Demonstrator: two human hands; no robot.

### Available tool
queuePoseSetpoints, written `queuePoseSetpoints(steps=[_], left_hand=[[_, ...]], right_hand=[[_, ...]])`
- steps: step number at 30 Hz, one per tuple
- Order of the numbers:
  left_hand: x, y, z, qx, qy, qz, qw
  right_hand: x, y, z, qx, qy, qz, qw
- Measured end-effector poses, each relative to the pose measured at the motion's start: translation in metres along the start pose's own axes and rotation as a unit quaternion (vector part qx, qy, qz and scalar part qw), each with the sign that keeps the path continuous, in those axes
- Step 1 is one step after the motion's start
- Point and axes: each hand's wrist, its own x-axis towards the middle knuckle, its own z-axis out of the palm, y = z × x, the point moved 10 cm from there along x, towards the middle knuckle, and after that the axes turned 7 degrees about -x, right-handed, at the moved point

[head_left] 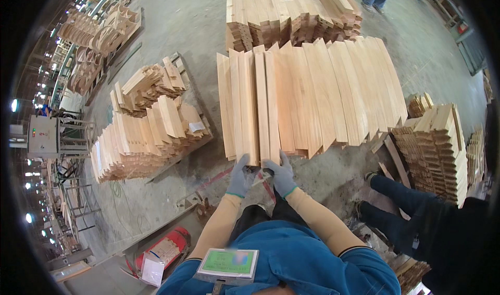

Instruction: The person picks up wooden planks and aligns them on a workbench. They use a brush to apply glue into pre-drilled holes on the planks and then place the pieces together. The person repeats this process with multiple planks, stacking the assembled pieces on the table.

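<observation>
A broad stack of pale wooden boards (312, 97) lies in front of me, the boards side by side and running away from me. My left hand (240, 177), in a grey glove, closes round the near end of a thick wooden board (249, 110) near the stack's left side. Beside it my right hand (283, 174), gloved alike, grips the near end of a pair of narrow wooden boards (268, 107). A thin dark gap runs between what the two hands hold. The fingertips under the board ends are partly hidden.
Another wood stack (291, 13) stands beyond. Lower stacks (140, 138) sit on pallets at left, with a grey control box (44, 136) farther off. At right are a stack of wood pieces (432, 149) and a person's legs (398, 206). A red object (169, 248) lies at lower left.
</observation>
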Motion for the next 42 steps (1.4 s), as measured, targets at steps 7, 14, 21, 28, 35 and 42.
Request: queuePoseSetpoints(steps=[7,14,21,28,35,42], left_hand=[[-0.048,-0.020,0.042,-0.303,-0.055,-0.195,0.931],[-0.075,0.034,0.048,0.259,0.042,0.139,0.955],[-0.096,0.038,0.042,0.786,0.067,0.306,0.533],[-0.099,0.032,0.076,0.804,-0.017,0.376,0.461],[-0.026,0.055,0.073,0.708,0.064,0.257,0.654],[0.017,0.076,0.033,0.534,-0.019,0.169,0.828]], right_hand=[[-0.034,-0.026,-0.028,0.426,-0.129,0.230,0.866],[-0.042,-0.046,-0.082,0.023,-0.020,0.036,0.999],[-0.073,-0.077,-0.055,-0.638,0.132,-0.201,0.732],[-0.083,-0.092,0.006,-0.713,0.041,-0.296,0.634],[-0.011,-0.110,-0.007,-0.630,0.164,-0.245,0.718],[0.024,-0.106,-0.023,-0.602,0.137,-0.155,0.771]])
